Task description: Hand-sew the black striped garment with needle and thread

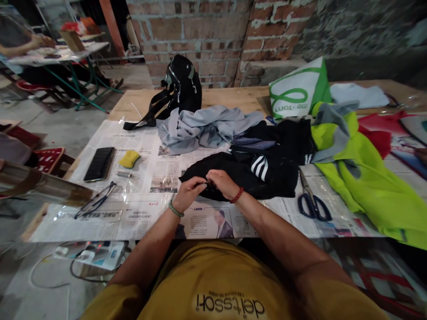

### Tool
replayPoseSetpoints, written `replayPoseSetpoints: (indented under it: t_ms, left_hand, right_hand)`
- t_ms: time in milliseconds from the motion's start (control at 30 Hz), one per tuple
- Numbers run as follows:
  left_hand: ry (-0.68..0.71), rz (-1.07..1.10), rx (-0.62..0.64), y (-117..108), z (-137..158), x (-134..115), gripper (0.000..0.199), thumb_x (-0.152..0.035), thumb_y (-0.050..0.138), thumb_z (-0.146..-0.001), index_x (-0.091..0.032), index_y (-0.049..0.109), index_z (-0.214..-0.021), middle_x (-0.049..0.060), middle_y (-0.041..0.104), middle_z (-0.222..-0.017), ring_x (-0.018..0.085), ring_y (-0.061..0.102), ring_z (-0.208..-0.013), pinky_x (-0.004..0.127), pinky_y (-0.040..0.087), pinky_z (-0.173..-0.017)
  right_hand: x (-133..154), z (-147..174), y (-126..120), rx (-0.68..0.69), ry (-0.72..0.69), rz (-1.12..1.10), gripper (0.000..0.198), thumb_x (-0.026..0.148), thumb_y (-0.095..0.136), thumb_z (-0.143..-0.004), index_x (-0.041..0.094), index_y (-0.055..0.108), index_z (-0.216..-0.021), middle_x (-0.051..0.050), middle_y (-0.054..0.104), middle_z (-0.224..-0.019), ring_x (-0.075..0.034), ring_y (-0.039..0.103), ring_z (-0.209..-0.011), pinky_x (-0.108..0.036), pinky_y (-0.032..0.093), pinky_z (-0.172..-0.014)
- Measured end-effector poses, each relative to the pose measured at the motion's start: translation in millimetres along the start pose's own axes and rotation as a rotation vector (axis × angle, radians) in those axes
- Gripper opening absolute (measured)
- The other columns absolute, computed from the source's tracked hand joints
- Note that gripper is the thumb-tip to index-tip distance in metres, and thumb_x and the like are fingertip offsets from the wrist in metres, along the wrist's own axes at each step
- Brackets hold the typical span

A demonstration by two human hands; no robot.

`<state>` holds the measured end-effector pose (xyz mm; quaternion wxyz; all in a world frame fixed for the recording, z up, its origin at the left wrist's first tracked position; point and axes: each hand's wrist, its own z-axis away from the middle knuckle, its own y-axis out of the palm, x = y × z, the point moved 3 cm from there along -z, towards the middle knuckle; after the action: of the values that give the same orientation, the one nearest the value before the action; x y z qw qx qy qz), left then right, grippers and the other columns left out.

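Note:
A black garment (280, 180) with white stripes lies crumpled in front of me. My left hand (189, 192) is closed in a pinch at its near edge. Beside it, my right hand (224, 182) is also pinched, with curled fingers just above the cloth. Whatever sits between the right fingertips is too small to make out. The two hands are close together, thumbs toward each other. Scissors with dark blue handles (313, 205) lie to the right of the garment.
Newspaper (133, 229) covers the tabletop. On the left are a phone (99, 164), a yellow sponge (129, 158), glasses (96, 202) and a tube (46, 184). Behind are a black bag (187, 84), grey cloth (207, 129) and a white-green bag (296, 91). A neon-yellow garment (373, 182) hangs over the right edge.

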<state>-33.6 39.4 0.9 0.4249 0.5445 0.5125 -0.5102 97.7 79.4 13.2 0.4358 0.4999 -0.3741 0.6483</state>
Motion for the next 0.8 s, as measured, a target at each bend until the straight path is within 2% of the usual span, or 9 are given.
replayPoseSetpoints:
  t_ms: [167,267,433,567,633,700,800]
  left_hand:
    - [0.043,-0.036,-0.01,1.3,0.1,-0.2,0.018,-0.032,0.062,-0.075,-0.016,0.067,-0.082,0.002,0.064,-0.076,0.011,0.052,-0.067,0.023,0.044,-0.063]
    - [0.053,-0.047,-0.054,1.0,-0.3,1.4,0.018,-0.032,0.063,-0.075,-0.016,0.067,-0.081,0.001,0.063,-0.074,0.011,0.052,-0.066,0.023,0.044,-0.063]
    - [0.013,-0.038,-0.178,-7.0,-2.9,6.2,0.018,-0.033,0.063,-0.075,-0.017,0.067,-0.081,0.001,0.063,-0.076,0.012,0.053,-0.071,0.023,0.044,-0.067]
    - [-0.019,-0.014,-0.167,-10.9,-4.8,9.6,0.019,-0.034,0.063,-0.075,-0.017,0.067,-0.083,0.001,0.063,-0.078,0.012,0.054,-0.074,0.023,0.044,-0.068]
    - [-0.044,0.039,-0.171,-11.0,-5.7,12.1,0.02,-0.034,0.065,-0.074,-0.016,0.066,-0.082,0.0,0.062,-0.076,0.011,0.053,-0.073,0.023,0.044,-0.068]
    - [-0.089,0.119,-0.181,-10.4,-6.5,15.9,0.021,-0.034,0.067,-0.071,-0.016,0.065,-0.081,-0.001,0.061,-0.074,0.01,0.052,-0.068,0.022,0.043,-0.066]
    - [-0.146,0.207,-0.179,-9.2,-6.9,21.4,0.023,-0.034,0.071,-0.066,-0.016,0.064,-0.079,-0.003,0.058,-0.069,0.008,0.049,-0.063,0.021,0.04,-0.062]
  right_hand:
    - [-1.8,-0.5,2.3,-0.039,-0.04,0.039,0.021,0.022,0.046,-0.069,0.019,0.041,-0.049,0.003,0.04,-0.05,-0.009,0.034,-0.052,-0.023,0.027,-0.051]
    - [-2.8,0.4,3.0,-0.046,-0.047,0.054,0.022,0.023,0.045,-0.071,0.019,0.04,-0.05,0.003,0.039,-0.051,-0.009,0.032,-0.052,-0.023,0.025,-0.051]
    - [-8.2,2.8,11.2,0.003,-0.09,0.074,0.028,0.032,0.045,-0.076,0.019,0.035,-0.053,0.006,0.029,-0.051,-0.008,0.024,-0.05,-0.024,0.019,-0.048]
    - [-11.2,2.6,12.2,0.036,-0.078,0.08,0.027,0.033,0.044,-0.078,0.019,0.038,-0.056,0.006,0.029,-0.049,-0.008,0.025,-0.047,-0.023,0.019,-0.046]
    - [-7.7,2.5,8.6,0.067,-0.085,0.142,0.025,0.033,0.044,-0.079,0.019,0.043,-0.058,0.006,0.033,-0.049,-0.008,0.03,-0.046,-0.022,0.024,-0.047]
    - [0.8,3.8,1.3,0.049,-0.165,0.224,0.021,0.031,0.045,-0.081,0.019,0.053,-0.065,0.004,0.045,-0.054,-0.009,0.042,-0.051,-0.022,0.033,-0.052]
    - [17.3,11.7,-15.9,-0.14,-0.396,0.346,0.021,0.026,0.044,-0.084,0.02,0.063,-0.089,-0.002,0.062,-0.081,-0.013,0.057,-0.075,-0.026,0.043,-0.071]
